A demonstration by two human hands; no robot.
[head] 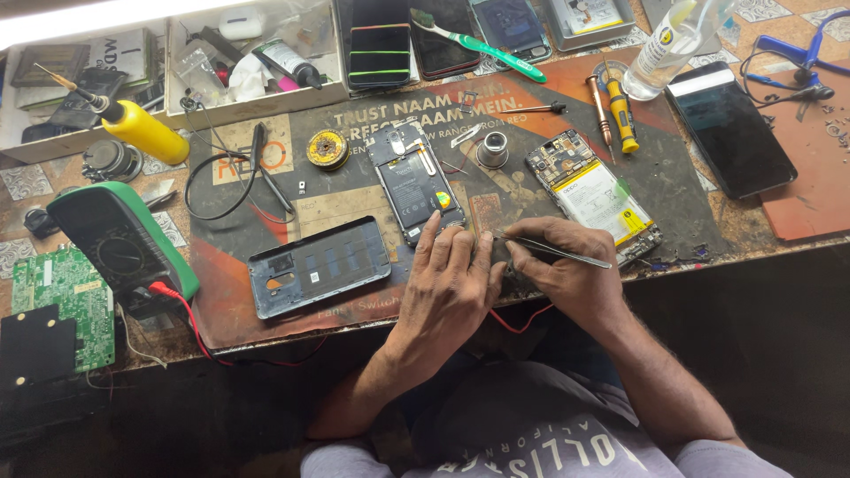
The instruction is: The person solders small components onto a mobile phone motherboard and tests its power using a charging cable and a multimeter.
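Observation:
My left hand [447, 288] rests palm down on the dark work mat [673, 186], fingers spread, pressing on something small that it hides, just below an opened phone [414, 181] with its back removed. My right hand [567, 270] is closed around metal tweezers [553, 250], whose tips point left toward my left fingertips. A second opened phone [595, 196] with a white battery lies just beyond my right hand. A detached dark phone back cover [317, 265] sits to the left of my left hand.
A green multimeter [115, 239] with a red lead, a green circuit board [64, 301], a yellow-handled iron [133, 124], a solder reel [328, 148], screwdrivers [620, 111], a toothbrush [482, 44], a black phone [730, 128], a clear bottle [668, 44] and white parts trays [257, 62] crowd the bench.

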